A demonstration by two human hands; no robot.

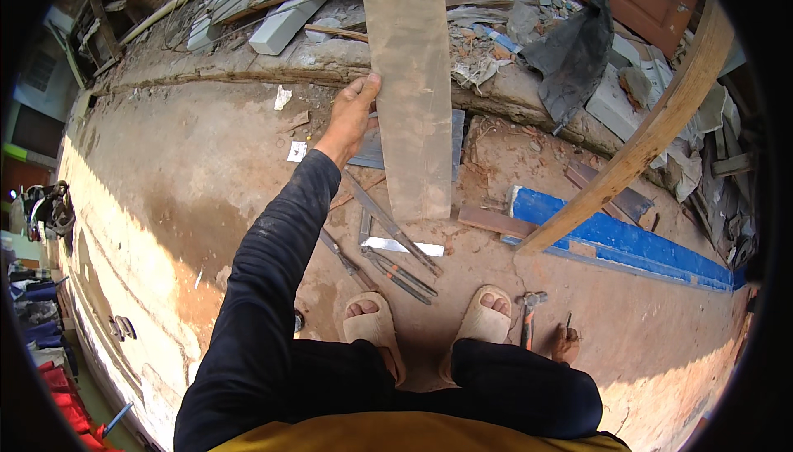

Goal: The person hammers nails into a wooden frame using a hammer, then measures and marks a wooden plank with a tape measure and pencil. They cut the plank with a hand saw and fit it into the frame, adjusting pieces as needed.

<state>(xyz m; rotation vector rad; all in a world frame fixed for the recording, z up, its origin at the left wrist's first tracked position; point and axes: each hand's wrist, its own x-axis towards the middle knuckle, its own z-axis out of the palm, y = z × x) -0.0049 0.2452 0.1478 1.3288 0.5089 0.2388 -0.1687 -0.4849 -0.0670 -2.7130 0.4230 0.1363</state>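
My left hand [351, 118] reaches forward and grips the left edge of a long, dull brown metal sheet [409, 97], holding it upright above the ground. A smaller grey sheet [369, 153] lies flat under it. My right hand [566, 343] is low by my right foot, resting on the ground with its fingers closed around a thin dark pin [568, 318]. Just left of that hand lies a hammer [527, 320] with an orange handle. On the ground in front of my sandalled feet are a steel square [402, 246] and long-handled snips [399, 274].
A blue painted beam [619, 239] lies at the right, with a pale wooden plank [652, 134] leaning across it. Rubble, grey blocks [281, 27] and a dark cloth [572, 56] line a raised ledge at the back. The floor is reddish, dusty concrete.
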